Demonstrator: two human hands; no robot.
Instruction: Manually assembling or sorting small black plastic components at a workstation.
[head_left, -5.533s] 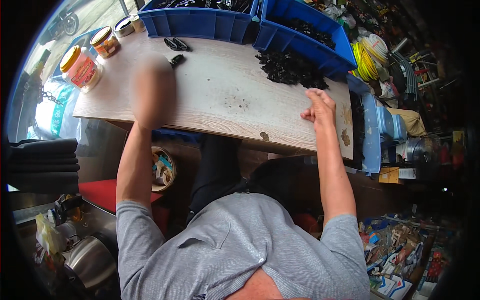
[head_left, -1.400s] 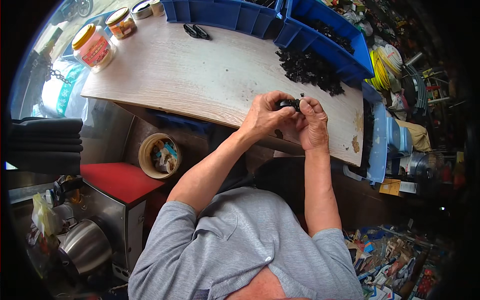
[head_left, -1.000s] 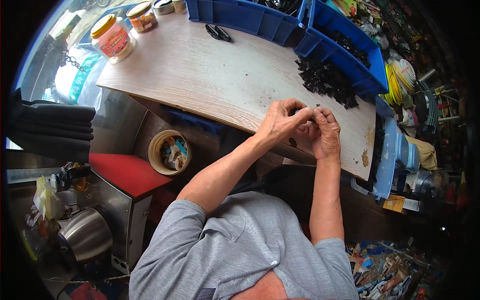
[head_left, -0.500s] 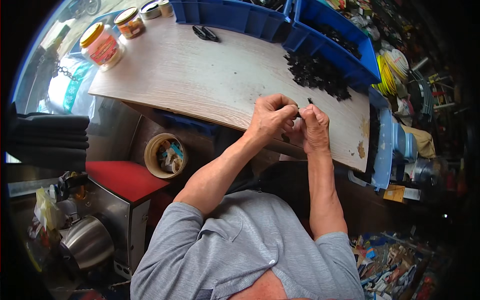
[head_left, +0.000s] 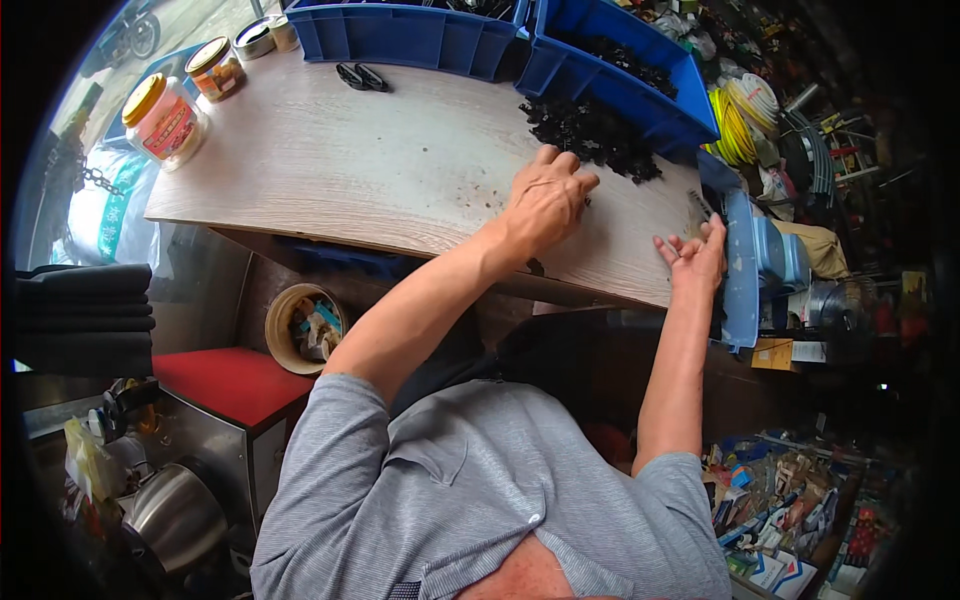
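My left hand (head_left: 545,200) lies knuckles up on the pale wooden tabletop (head_left: 400,160), its fingertips at the near edge of a heap of small black parts (head_left: 595,135). The fingers curl down, so what is under them is hidden. My right hand (head_left: 695,255) hovers at the table's right end with its palm up and fingers spread, nothing visible in it. It is close to a blue plastic container (head_left: 750,260) that stands beside the table.
Two blue bins (head_left: 400,35) (head_left: 625,75) line the far edge, the right one holding more black parts. Black pliers (head_left: 362,77) lie near them. Jars (head_left: 165,120) stand at the far left. A round tub (head_left: 300,325) sits below the table.
My hands were joined over a small black part near the table's front edge. They have separated: the left went forward to the heap, the right swung out to the table's right end.
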